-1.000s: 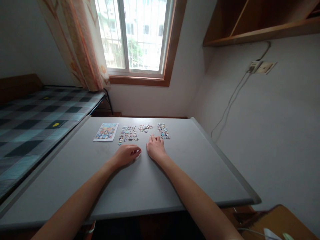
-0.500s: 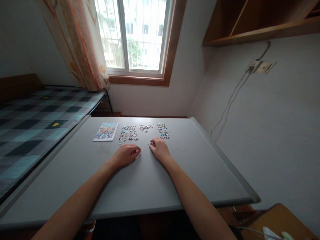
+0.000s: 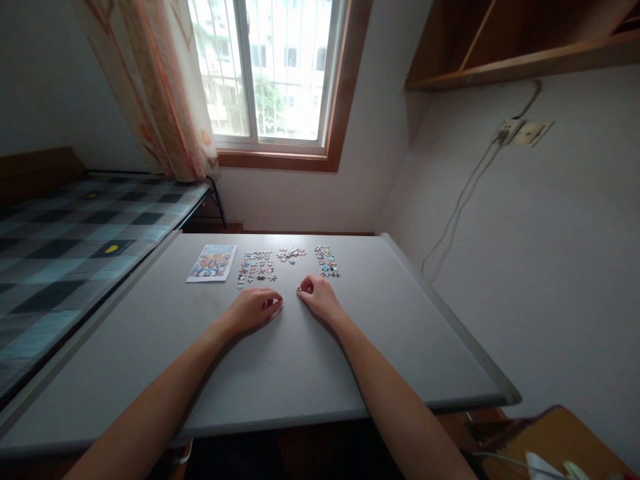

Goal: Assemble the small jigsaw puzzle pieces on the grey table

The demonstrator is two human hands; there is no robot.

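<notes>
Grey tabletop [image 3: 240, 387] beneath a puzzle piece [image 3: 299, 290] in the right hand [image 3: 320, 297].

Bright barred window [image 3: 290, 73], patterned curtain [image 3: 165, 93] beside it, checked mattress [image 3: 75, 227], pale walls [image 3: 550, 247], wooden shelf [image 3: 525, 67]

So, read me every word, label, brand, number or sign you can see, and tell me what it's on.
No text is readable here.
Printed picture sheet: possible lettering, too small and blurred.
Jigsaw pieces: coloured print, too small to tell if any is lettering.
Faint mark on the window's bottom rail: illegible.
Yellow patch on the checked bedding: any writing is too small.
</notes>
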